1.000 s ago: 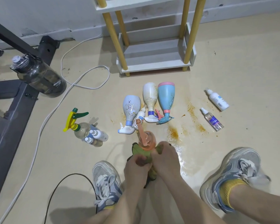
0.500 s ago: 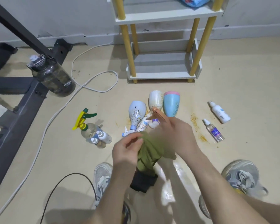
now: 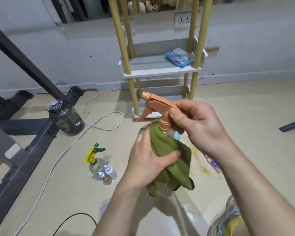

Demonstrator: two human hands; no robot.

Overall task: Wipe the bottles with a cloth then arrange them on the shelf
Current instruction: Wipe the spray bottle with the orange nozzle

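Head view: spray bottle [image 3: 166, 129] being wiped, just before the shelf [image 3: 160, 72].
Right hand [image 3: 196, 128] grips nozzle [image 3: 157, 103], left hand [image 3: 146, 162] grips cloth [image 3: 175, 166]; twisting could unscrew it.

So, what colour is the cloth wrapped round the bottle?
Olive green fabric cloth, clearest in head view.

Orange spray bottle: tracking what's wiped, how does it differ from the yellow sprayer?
The orange spray bottle is held by left hand and right hand; the yellow sprayer stands on the floor. The orange one's body is wrapped in green cloth; the yellow one's clear body is bare. Both have trigger heads.
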